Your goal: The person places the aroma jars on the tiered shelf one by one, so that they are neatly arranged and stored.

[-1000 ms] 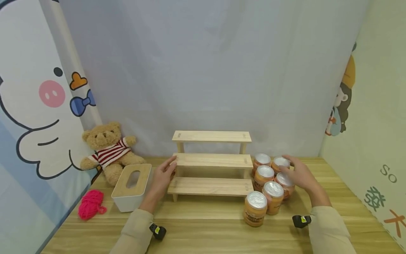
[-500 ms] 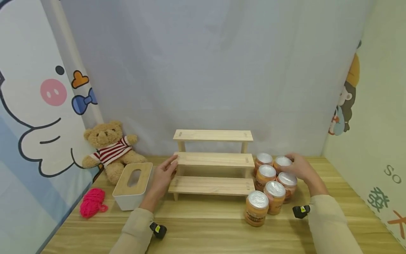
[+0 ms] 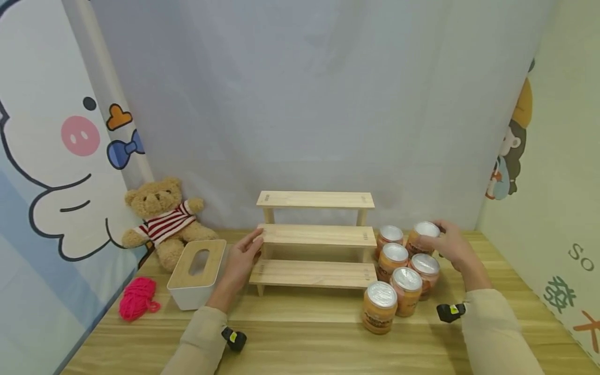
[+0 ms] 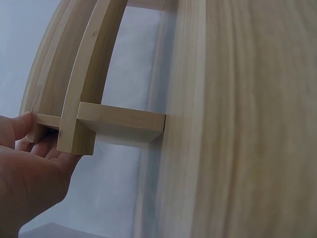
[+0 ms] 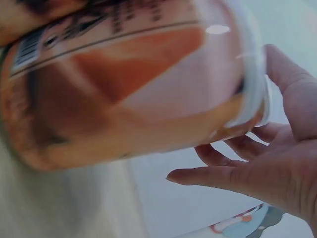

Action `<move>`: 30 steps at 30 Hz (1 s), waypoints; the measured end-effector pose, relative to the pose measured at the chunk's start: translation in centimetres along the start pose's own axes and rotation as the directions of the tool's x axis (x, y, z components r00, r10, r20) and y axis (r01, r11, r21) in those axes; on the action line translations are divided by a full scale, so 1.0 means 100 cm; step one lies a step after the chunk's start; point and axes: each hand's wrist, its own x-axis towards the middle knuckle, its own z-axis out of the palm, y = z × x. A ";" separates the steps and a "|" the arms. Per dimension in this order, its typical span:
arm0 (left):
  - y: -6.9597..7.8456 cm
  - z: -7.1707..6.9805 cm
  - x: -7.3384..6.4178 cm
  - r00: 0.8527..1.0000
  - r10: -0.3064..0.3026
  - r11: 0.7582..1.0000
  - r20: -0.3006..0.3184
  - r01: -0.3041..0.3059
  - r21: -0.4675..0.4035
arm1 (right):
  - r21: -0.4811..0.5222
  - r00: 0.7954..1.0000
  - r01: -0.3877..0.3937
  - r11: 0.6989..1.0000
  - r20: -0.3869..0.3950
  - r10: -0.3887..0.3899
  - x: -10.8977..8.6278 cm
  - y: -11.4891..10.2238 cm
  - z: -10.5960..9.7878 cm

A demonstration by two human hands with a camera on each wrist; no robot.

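Observation:
A three-tier wooden shelf (image 3: 319,234) stands on the table. My left hand (image 3: 241,258) holds the left end of its middle tier. In the left wrist view, the thumb lies over the wood and the curled fingers (image 4: 47,148) come from beneath. My right hand (image 3: 452,245) grips a jar (image 3: 425,229) with a silvery lid and orange label, at the back right of a cluster of similar jars. The held jar's lid stands higher than the others. In the right wrist view, a large jar (image 5: 124,94) overlaps some fingers of the hand.
The other jars (image 3: 392,260) stand close together at the shelf's right, one (image 3: 379,307) nearest the front. To the left are a tissue box (image 3: 192,281), a pink yarn ball (image 3: 138,299) and a teddy bear (image 3: 161,224). A grey curtain (image 3: 319,104) hangs behind.
My right hand has closed round the back right jar and raised it slightly, up and to the right. My left hand stays at the shelf.

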 end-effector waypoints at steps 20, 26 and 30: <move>0.000 0.000 0.001 1.000 0.008 1.000 0.015 -0.008 0.004 | 0.401 0.966 0.129 0.907 0.154 -0.205 0.023 -0.146 0.043; 0.001 -0.001 -0.002 1.000 0.004 1.000 0.007 -0.004 0.018 | 0.426 0.951 0.119 0.897 0.209 -0.226 0.039 -0.188 0.084; 0.001 -0.001 -0.002 1.000 0.012 1.000 0.012 -0.012 0.025 | 0.452 0.950 0.131 0.882 0.198 -0.243 0.054 -0.209 0.110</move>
